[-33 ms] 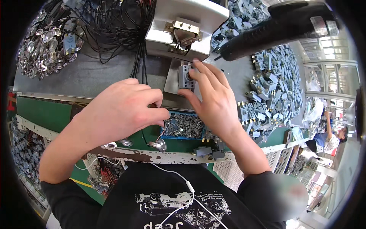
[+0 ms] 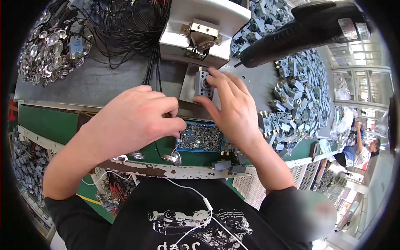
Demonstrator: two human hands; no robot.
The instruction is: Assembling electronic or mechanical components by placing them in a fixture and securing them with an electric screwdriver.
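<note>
A: Work in hand, reading the clock from the grey block point(image 2: 202, 87)?
B: Block lies on the metal plate point(image 2: 187, 85), socketed face up, just below the white machine point(image 2: 233, 17) at 12 o'clock. My judgement: the step is seating and steadying the block.

A: Right hand point(image 2: 235, 109)?
B: At 4 o'clock. Thumb and fingers are apart, spanning the block: thumb at its near end, fingertips along its right side. Cannot tell whether they squeeze or merely rest.

A: Left hand point(image 2: 146, 113)?
B: At 8 o'clock, fingers curled together, tips pinched on a thin wire point(image 2: 178, 142). The wire leads down to a round metal cap point(image 2: 172, 158) at 7 o'clock. The wire's end is hidden in the grip.

A: Other stock?
B: Blue tray point(image 2: 199, 151) of small metal parts point(image 2: 206, 138) at 6 o'clock; heap of grey blocks point(image 2: 301, 89) at 3; black power tool point(image 2: 287, 41) at 2, its tip near the machine.

A: Next move calls for what?
B: Judged only: block held square on the plate, wire end brought toward it without tugging the cap, right fingertips clear of the machine's mechanism point(image 2: 203, 38).
</note>
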